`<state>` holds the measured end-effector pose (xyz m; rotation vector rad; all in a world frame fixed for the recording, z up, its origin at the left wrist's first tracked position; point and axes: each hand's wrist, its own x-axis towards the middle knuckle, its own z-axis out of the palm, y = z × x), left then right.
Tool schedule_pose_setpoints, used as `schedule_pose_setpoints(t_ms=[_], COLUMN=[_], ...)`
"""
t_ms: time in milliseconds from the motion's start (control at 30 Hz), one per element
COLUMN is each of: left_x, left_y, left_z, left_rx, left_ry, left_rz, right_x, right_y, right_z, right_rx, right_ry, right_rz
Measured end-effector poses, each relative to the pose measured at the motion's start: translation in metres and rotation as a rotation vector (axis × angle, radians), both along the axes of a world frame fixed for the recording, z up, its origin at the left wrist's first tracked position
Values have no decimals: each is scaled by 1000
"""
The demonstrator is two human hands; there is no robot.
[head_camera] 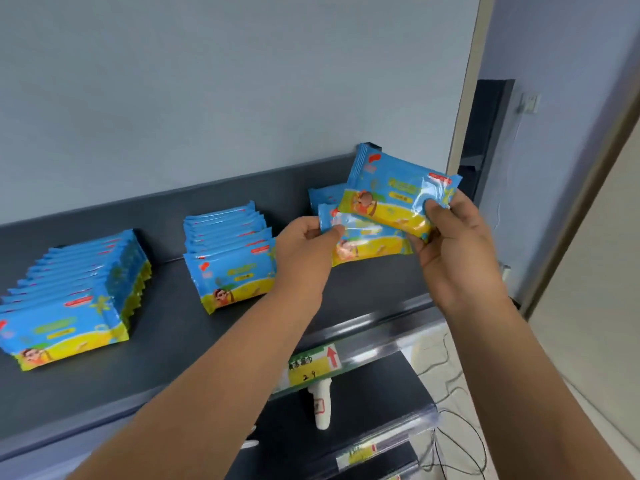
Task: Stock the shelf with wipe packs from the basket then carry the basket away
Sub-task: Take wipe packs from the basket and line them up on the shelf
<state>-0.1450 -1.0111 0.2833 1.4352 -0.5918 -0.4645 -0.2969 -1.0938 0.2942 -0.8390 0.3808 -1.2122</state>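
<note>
left hand (306, 239) pinches the lower wipe pack (367, 244), right hand (453, 247) grips the upper wipe pack (391, 192), both seemingly just above the shelf (180, 341)

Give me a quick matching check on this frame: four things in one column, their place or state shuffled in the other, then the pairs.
1. upper wipe pack
2. lower wipe pack
3. left row of packs
4. price label

A. on the front rail
B. gripped by the right hand
C. standing on the shelf, untouched
D. pinched at its edge by the left hand

Pairs: 1-B, 2-D, 3-C, 4-A.
</note>
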Motion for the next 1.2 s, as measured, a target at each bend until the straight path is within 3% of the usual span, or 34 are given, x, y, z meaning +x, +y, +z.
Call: schedule_pose_setpoints(t_ms=[333, 500, 600, 733, 1000, 1200], left_x=[0, 6, 8, 10, 14, 20], left_y=[-84, -93, -92, -95, -84, -70], left_z=[-26, -33, -34, -32, -35, -31], left_rx=[79, 277, 355, 416, 439, 478], left_ry=[-11, -339, -420, -370, -193, -252], left_rz=[83, 290, 343, 333, 181, 124], right_x=[-6, 6, 10, 16, 25, 34], right_y=[-102, -129, -139, -147, -164, -156], right_z=[4, 9, 4, -4, -35, -41], right_rx=[-119, -175, -212, -282, -590, -795], right_ry=[90, 197, 295, 428, 783, 900], right_rz=[86, 185, 239, 266, 65, -80])
